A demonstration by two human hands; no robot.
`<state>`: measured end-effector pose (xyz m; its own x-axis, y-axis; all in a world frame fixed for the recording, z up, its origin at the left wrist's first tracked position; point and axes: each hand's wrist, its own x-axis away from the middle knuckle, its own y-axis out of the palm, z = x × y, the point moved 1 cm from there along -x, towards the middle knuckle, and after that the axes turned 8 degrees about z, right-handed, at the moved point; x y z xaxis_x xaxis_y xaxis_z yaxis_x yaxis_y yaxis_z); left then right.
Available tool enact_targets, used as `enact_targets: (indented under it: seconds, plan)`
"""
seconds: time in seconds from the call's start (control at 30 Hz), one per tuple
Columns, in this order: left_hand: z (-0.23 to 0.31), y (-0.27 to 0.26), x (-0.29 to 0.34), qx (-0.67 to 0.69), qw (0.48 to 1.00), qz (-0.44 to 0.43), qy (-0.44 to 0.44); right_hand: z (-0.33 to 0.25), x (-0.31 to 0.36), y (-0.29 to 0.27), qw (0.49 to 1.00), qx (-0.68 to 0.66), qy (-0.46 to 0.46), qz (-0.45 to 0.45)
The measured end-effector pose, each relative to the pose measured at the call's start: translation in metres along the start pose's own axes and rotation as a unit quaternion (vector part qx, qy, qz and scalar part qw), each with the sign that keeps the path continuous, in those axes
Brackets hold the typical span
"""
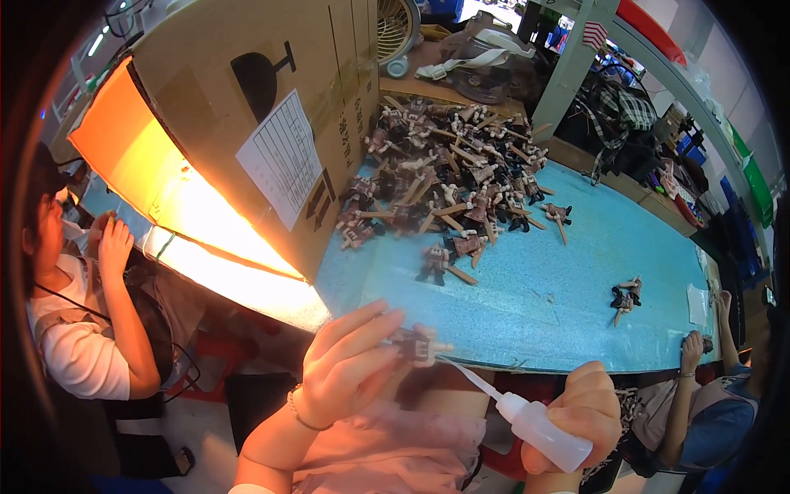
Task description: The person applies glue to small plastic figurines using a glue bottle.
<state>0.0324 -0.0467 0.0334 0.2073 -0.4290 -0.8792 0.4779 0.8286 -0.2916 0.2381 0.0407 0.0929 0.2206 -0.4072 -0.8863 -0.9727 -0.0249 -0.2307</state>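
My left hand (346, 366) is closed on a small figure (423, 349), part of which my fingers hide. Wrapped round a white squeeze bottle (545, 431) with a long thin nozzle is my right hand (586, 407). The nozzle points left, its tip at the figure; whether they touch I cannot tell. Beyond my hands lies a heap of similar small figures (473, 169) in brown and dark clothing, with flat tan blade-like pieces sticking out. One or two more figures (627, 298) lie apart on the right of the blue tabletop (576, 247).
A large cardboard box (271, 107) stands at the left, beside a bright orange-lit panel (136, 152). A fan (397, 29) and a bag with white straps (485, 62) sit behind the heap. One person (99, 329) works at left, another (699, 420) at right.
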Motion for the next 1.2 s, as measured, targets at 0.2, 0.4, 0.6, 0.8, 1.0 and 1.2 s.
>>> enact_targets:
  seconds: [0.2, 0.4, 0.6, 0.8, 1.0, 1.2]
  plan:
    - [-0.001, -0.001, 0.0, -0.003, 1.0, -0.003, 0.0, -0.003, 0.002, 0.0, 1.0, -0.022, 0.0, -0.009]
    - [-0.001, 0.0, 0.0, 0.021, 1.0, -0.005, -0.02, -0.006, 0.002, -0.001, 0.999, -0.026, 0.014, 0.025]
    - [0.001, -0.002, 0.004, 0.09, 0.991, -0.039, -0.087, -0.003, 0.0, -0.002, 0.999, -0.025, 0.001, -0.027]
    - [-0.003, -0.001, 0.017, 0.222, 0.958, -0.045, -0.177, -0.001, 0.001, 0.004, 0.998, -0.034, -0.006, 0.05]
    - [-0.003, -0.001, 0.016, 0.242, 0.951, -0.051, -0.188, 0.002, 0.003, 0.006, 0.997, -0.051, -0.023, 0.046]
    - [-0.001, 0.0, 0.015, 0.272, 0.937, -0.038, -0.214, 0.0, 0.003, 0.004, 0.999, -0.04, -0.011, 0.027]
